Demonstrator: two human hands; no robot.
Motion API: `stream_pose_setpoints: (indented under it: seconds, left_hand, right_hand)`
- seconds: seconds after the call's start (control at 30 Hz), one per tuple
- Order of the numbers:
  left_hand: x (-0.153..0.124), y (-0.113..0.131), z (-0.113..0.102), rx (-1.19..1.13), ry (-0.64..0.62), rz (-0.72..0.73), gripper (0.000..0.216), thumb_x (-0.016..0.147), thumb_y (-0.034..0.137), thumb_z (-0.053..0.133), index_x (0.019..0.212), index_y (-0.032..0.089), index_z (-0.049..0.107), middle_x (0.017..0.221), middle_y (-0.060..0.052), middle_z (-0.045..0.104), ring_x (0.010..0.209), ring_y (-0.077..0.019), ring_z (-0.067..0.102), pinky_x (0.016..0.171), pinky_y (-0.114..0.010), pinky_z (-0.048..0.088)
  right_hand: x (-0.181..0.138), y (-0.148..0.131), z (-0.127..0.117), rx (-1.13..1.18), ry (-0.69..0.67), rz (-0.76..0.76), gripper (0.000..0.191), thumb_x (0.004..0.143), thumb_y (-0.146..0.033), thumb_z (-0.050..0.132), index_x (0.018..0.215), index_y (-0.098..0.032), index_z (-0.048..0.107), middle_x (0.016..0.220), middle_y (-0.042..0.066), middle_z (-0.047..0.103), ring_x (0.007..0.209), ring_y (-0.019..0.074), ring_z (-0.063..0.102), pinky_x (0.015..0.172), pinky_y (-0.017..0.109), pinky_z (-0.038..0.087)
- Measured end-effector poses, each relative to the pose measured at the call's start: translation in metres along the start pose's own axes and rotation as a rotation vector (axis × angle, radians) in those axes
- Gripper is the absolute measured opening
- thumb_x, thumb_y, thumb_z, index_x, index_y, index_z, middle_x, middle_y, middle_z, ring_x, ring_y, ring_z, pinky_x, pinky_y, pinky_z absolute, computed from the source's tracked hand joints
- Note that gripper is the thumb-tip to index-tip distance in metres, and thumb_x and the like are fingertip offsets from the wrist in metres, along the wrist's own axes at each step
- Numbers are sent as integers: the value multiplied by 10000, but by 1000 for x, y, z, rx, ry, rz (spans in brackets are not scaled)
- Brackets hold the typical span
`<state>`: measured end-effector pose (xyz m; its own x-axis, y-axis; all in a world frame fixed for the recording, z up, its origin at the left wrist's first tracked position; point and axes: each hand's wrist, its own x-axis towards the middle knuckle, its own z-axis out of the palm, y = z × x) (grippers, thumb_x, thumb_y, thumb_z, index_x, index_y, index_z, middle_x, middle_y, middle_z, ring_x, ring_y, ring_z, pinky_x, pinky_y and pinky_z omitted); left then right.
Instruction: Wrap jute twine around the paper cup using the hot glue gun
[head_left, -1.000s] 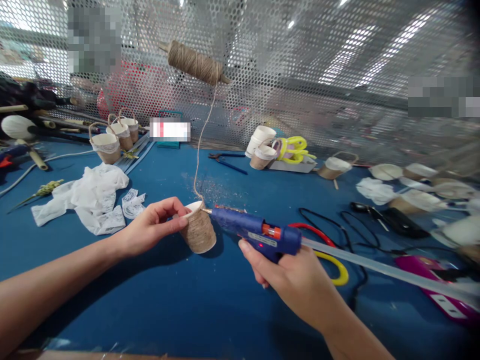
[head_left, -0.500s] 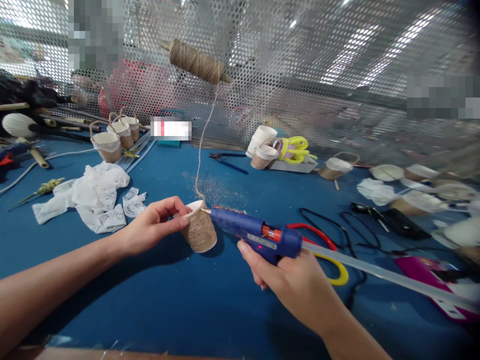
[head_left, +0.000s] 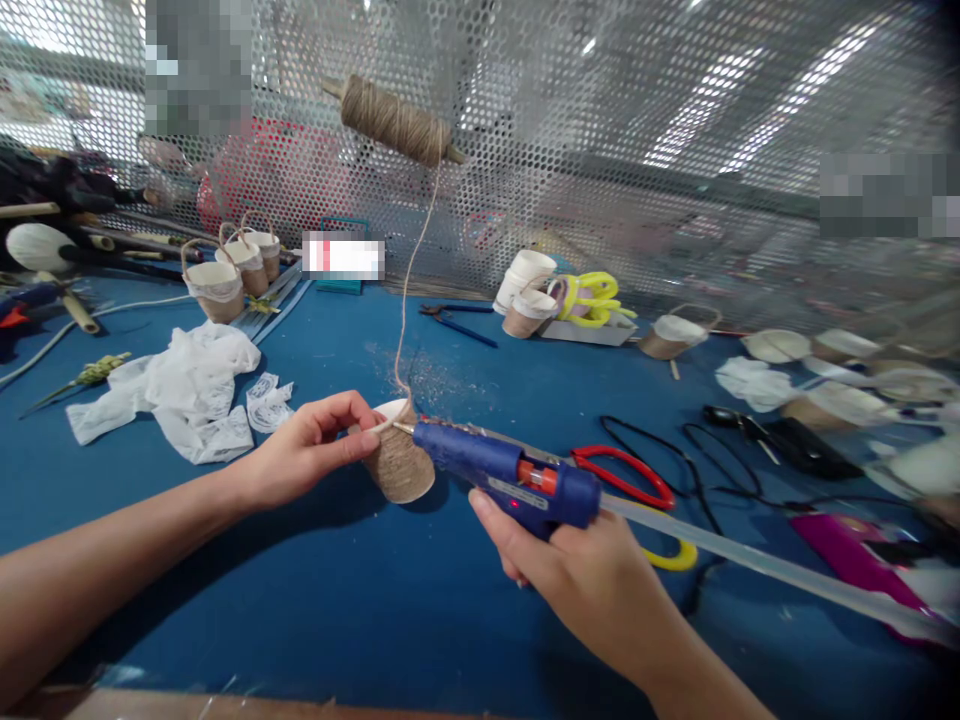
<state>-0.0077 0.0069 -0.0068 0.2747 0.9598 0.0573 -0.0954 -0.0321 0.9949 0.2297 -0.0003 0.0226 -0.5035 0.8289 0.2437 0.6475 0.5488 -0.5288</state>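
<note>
My left hand [head_left: 326, 435] pinches the rim of a small paper cup [head_left: 401, 468] wrapped in brown twine, tilted above the blue table. In my right hand [head_left: 555, 560] is a blue hot glue gun [head_left: 502, 465], its small red light lit and a long clear glue stick [head_left: 720, 545] out of its back. The metal nozzle sits at the cup's upper edge. A strand of twine [head_left: 409, 300] runs from the cup's rim up to a twine spool [head_left: 394, 122] hung on the mesh.
White lace [head_left: 191, 390] lies at the left, with several small handled baskets [head_left: 214, 290] behind. Pliers [head_left: 461, 325] lie at the back centre, near stacked cups [head_left: 525, 280]. Red-and-yellow-handled scissors [head_left: 626, 475], black cables [head_left: 697, 470] and a magenta object [head_left: 847, 560] are at right.
The glue gun's nozzle has shifted slightly left and down along the cup's rim. My left hand still pinches the cup in nearly the same place.
</note>
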Motion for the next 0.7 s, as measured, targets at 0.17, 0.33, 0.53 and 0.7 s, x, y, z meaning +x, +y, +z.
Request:
stream_pose_setpoints:
  seconds: [0.17,0.33,0.53,0.7]
  left_hand:
    - [0,-3,-2,34,-7,11,241,785,342,601,698,151,483,795,-22,593,730,-129,518,689,-263,384]
    - [-1,-2,-2,36,-18,7,232,795,339,590,712,152,481,812,-26,598,761,-139,527,700,-272,388]
    - [-1,-3,-2,37,-20,11,223,799,326,587,712,150,481,833,-33,607,759,-135,533,697,-269,394]
    - [-1,-3,-2,54,-12,14,231,799,340,584,711,153,480,840,-36,613,758,-138,541,696,-269,398]
  right_hand:
    - [3,-4,-5,-10,-16,28,366,827,-356,490,480,-270,569,374,-9,532,386,164,555,445,295,513]
    - [3,-2,-5,23,-18,107,404,830,-357,506,438,-259,488,377,-20,533,363,144,546,429,277,504]
    - [2,6,0,-21,26,10,325,802,-378,515,507,-260,587,404,1,556,436,181,587,462,306,501]
    - [2,0,-5,-98,-2,-50,282,815,-301,485,606,-260,670,408,5,557,420,181,574,490,315,498]
